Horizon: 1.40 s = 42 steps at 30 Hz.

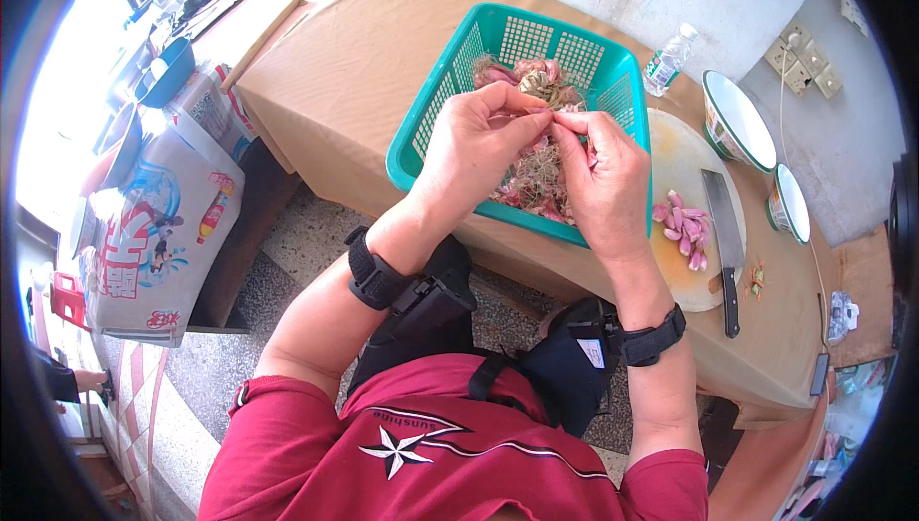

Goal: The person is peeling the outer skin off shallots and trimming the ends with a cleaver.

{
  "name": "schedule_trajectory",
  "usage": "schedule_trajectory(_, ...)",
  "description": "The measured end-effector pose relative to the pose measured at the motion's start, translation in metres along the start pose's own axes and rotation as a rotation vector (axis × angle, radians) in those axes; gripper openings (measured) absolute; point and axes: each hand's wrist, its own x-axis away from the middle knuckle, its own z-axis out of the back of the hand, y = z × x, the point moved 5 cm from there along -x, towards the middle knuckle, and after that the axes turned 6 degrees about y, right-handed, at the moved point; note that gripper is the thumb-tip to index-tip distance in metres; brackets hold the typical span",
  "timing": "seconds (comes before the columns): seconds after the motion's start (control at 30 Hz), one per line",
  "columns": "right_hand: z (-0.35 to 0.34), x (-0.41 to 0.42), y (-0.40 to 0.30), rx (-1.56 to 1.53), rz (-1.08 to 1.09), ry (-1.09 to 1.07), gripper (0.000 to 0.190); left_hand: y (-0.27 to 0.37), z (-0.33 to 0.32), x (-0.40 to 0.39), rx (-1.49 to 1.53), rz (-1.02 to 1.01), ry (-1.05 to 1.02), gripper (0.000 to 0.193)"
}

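My left hand and my right hand meet fingertip to fingertip above a green plastic basket. Between them they pinch a small purplish garlic clove, mostly covered by the fingers. Purple-skinned garlic bulbs lie at the far end of the basket. Nearer me are dry roots and papery skins, partly hidden by my hands. To the right, a pile of pink-purple garlic cloves rests on a round cutting board.
A cleaver with a black handle lies across the board's right edge. Behind stand a plastic bottle and two enamel bowls. Small scraps dot the tan tablecloth. At left is a printed carton; another person's hand shows far left.
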Motion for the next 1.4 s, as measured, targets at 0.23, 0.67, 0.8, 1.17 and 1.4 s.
schedule_trajectory(0.23, -0.002, 0.002, -0.004, 0.108, 0.088, 0.012, 0.010, -0.002, -0.002, -0.002, -0.073, -0.077, 0.016, 0.013)
schedule_trajectory(0.67, 0.004, -0.001, 0.012, 0.072, -0.168, 0.058, 0.008, -0.004, 0.001, -0.002, 0.089, 0.022, -0.015, 0.014)
schedule_trajectory(0.8, 0.005, -0.001, 0.013, 0.057, -0.207, 0.054, 0.007, -0.008, 0.003, -0.006, 0.174, 0.045, -0.029, 0.013)
schedule_trajectory(1.17, 0.002, -0.001, 0.006, -0.043, -0.149, 0.015, 0.011, -0.007, 0.003, -0.005, 0.401, 0.174, -0.037, 0.015)
schedule_trajectory(1.4, -0.001, -0.003, -0.003, -0.105, -0.176, -0.060, 0.011, -0.011, 0.004, -0.007, 0.396, 0.170, -0.031, 0.017)
